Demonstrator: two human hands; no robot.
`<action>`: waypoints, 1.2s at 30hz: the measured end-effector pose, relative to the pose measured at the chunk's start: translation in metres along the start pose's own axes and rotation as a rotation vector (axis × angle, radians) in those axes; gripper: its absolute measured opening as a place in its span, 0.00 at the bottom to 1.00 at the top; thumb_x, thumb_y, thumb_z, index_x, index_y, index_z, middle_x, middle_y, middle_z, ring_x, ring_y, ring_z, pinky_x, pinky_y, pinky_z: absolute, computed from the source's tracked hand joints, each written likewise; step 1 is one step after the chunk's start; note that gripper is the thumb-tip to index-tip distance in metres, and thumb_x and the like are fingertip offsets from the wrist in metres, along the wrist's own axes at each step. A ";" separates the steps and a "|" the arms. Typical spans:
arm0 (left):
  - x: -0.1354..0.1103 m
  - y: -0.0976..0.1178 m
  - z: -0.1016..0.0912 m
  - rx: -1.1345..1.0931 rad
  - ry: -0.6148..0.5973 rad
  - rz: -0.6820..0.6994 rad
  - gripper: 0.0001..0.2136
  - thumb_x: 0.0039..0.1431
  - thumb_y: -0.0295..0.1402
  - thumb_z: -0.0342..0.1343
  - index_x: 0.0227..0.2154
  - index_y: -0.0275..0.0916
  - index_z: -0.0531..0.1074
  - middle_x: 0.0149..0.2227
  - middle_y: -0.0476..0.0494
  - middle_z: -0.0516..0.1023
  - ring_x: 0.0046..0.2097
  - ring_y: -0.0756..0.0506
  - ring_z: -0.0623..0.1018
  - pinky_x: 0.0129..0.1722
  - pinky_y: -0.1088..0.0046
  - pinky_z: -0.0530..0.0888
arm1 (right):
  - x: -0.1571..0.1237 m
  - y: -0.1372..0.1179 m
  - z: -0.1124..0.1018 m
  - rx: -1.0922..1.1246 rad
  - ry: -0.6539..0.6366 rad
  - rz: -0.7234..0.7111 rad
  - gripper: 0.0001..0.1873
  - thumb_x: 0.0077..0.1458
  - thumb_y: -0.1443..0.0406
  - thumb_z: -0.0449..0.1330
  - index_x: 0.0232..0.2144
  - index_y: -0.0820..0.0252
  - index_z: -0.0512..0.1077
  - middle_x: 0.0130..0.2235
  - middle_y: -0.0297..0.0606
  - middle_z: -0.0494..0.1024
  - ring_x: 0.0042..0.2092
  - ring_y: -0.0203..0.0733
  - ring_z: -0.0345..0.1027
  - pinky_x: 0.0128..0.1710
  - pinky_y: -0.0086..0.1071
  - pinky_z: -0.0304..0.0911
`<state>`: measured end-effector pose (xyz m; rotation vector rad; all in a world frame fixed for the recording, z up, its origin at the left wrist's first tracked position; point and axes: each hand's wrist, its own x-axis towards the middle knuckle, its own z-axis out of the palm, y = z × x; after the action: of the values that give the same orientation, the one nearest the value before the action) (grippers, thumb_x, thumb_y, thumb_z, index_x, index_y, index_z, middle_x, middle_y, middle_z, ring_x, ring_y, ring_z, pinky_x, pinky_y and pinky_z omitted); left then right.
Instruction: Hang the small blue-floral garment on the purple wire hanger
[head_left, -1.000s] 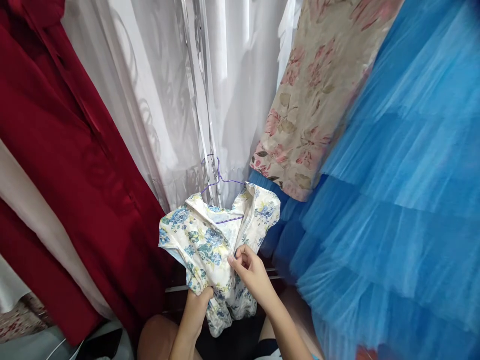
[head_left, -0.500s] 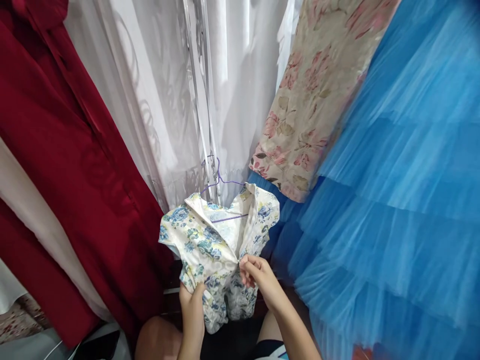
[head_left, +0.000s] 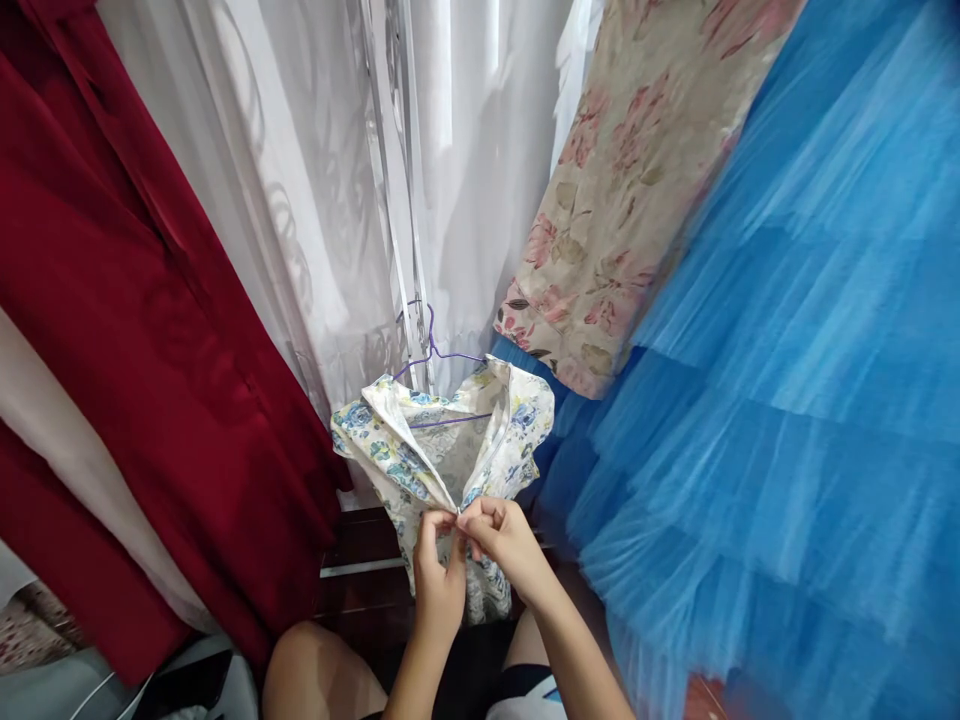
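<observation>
A small short-sleeved garment (head_left: 405, 462), white with blue and yellow flowers, hangs in front of me on a thin purple hanger (head_left: 455, 355). Its opening spreads in a V from the neck and narrows to a point low on the body. At that point my left hand (head_left: 439, 575) pinches the cloth, fingers closed. Right beside it, touching or nearly so, my right hand (head_left: 499, 540) is closed in a pinch at the bottom of the opening; whether a zip pull sits in the fingertips I cannot tell. Both hands hide part of the lower garment.
A dark red gown (head_left: 172, 350) hangs to the left, with white curtain-like cloth (head_left: 315, 200) behind. Metal poles (head_left: 405, 200) stand mid-view. On the right hang a beige floral cloth (head_left: 592, 230) and a tiered blue tulle skirt (head_left: 780, 400). A dark flat object (head_left: 184, 685) lies lower left.
My left hand has let go of the garment's lower left side and moved up and right to the opening's point. My right hand has shifted slightly left, still pinching there.
</observation>
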<state>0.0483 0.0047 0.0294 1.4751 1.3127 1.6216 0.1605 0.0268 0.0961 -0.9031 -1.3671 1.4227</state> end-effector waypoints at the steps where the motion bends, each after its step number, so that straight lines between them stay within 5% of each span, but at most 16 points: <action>1: 0.003 0.001 -0.001 -0.011 -0.001 0.003 0.08 0.64 0.38 0.52 0.41 0.40 0.66 0.39 0.41 0.74 0.43 0.43 0.75 0.46 0.68 0.69 | 0.002 -0.002 0.001 -0.001 -0.005 -0.010 0.11 0.52 0.61 0.62 0.21 0.61 0.70 0.14 0.29 0.68 0.17 0.32 0.56 0.20 0.27 0.49; 9: 0.005 0.012 -0.007 0.118 -0.133 0.032 0.07 0.66 0.35 0.46 0.37 0.41 0.67 0.36 0.43 0.73 0.39 0.43 0.74 0.40 0.70 0.67 | 0.015 -0.002 0.003 0.104 0.103 -0.007 0.10 0.48 0.62 0.63 0.20 0.62 0.71 0.13 0.28 0.66 0.16 0.29 0.48 0.18 0.27 0.43; 17: -0.022 0.003 0.001 0.226 -0.212 0.017 0.08 0.66 0.35 0.44 0.35 0.42 0.66 0.34 0.42 0.71 0.37 0.42 0.71 0.40 0.68 0.66 | 0.102 -0.093 -0.001 0.218 0.159 -0.224 0.09 0.43 0.64 0.63 0.17 0.62 0.71 0.13 0.26 0.62 0.16 0.28 0.45 0.17 0.27 0.38; 22: -0.022 -0.006 -0.002 0.120 -0.208 -0.041 0.09 0.65 0.38 0.48 0.36 0.41 0.70 0.33 0.43 0.72 0.37 0.43 0.73 0.40 0.69 0.67 | 0.103 -0.100 0.010 0.143 0.244 -0.354 0.09 0.46 0.64 0.61 0.18 0.61 0.70 0.14 0.27 0.65 0.17 0.29 0.50 0.18 0.26 0.45; 26: 0.018 0.022 -0.019 0.019 -0.018 -0.001 0.17 0.64 0.41 0.51 0.53 0.41 0.67 0.33 0.46 0.71 0.33 0.46 0.72 0.37 0.72 0.68 | 0.085 -0.086 0.015 0.033 0.207 -0.373 0.07 0.49 0.64 0.60 0.22 0.61 0.70 0.14 0.25 0.64 0.17 0.29 0.52 0.19 0.26 0.46; 30: 0.093 0.075 -0.040 0.105 0.081 0.374 0.20 0.67 0.38 0.47 0.61 0.42 0.60 0.35 0.45 0.70 0.33 0.48 0.70 0.37 0.73 0.68 | 0.078 -0.086 0.016 -0.035 0.171 -0.396 0.09 0.50 0.63 0.60 0.22 0.60 0.67 0.15 0.24 0.60 0.17 0.29 0.49 0.18 0.25 0.44; 33: 0.135 0.098 -0.042 0.247 0.005 0.577 0.13 0.68 0.35 0.46 0.51 0.41 0.70 0.37 0.43 0.73 0.39 0.46 0.73 0.42 0.71 0.69 | 0.079 -0.086 0.015 -0.039 0.143 -0.435 0.09 0.51 0.63 0.60 0.22 0.59 0.65 0.16 0.23 0.58 0.18 0.30 0.49 0.19 0.26 0.44; 36: 0.149 0.105 -0.033 0.345 0.027 0.680 0.10 0.67 0.33 0.47 0.36 0.38 0.72 0.34 0.43 0.73 0.39 0.46 0.73 0.42 0.71 0.69 | 0.088 -0.077 0.014 -0.052 0.153 -0.488 0.10 0.51 0.64 0.59 0.22 0.58 0.62 0.18 0.24 0.58 0.20 0.30 0.49 0.20 0.26 0.45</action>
<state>0.0039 0.0922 0.1860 2.3000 1.2172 1.8750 0.1316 0.1018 0.1822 -0.6365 -1.3936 0.9320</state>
